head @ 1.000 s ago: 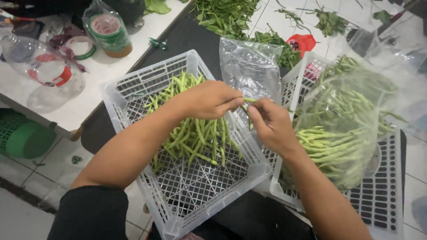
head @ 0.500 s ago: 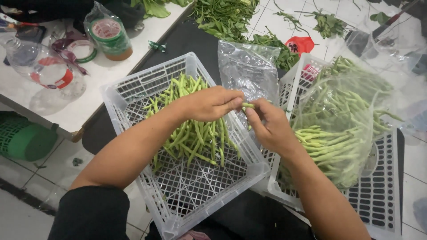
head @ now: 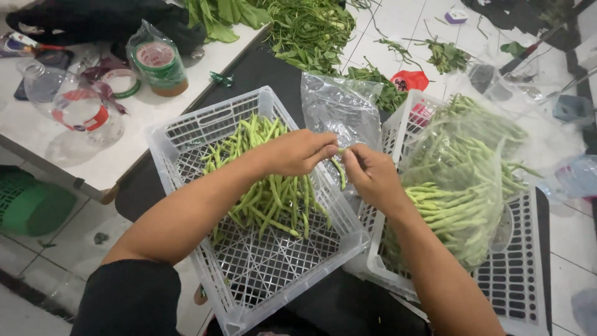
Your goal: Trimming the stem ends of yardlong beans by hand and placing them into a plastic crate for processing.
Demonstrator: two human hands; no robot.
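My left hand (head: 298, 151) and my right hand (head: 371, 175) meet above the right rim of a white plastic crate (head: 261, 286), each pinching one end of a single green bean (head: 340, 172). A loose pile of green beans (head: 261, 180) lies in that crate under my left forearm. To the right, a big clear plastic bag of green beans (head: 463, 180) rests in a second white crate (head: 522, 274). An emptier clear bag (head: 339, 112) stands between the two crates, just behind my hands.
A white table (head: 118, 149) at left carries a clear plastic bottle (head: 71, 106), tape rolls (head: 155, 62) and a bagged roll. Leafy greens (head: 311, 31) lie scattered on the tiled floor beyond. A green basket (head: 28, 205) sits under the table.
Both hands stay together at the crate's rim, working the same bean; the fingers shift only slightly.
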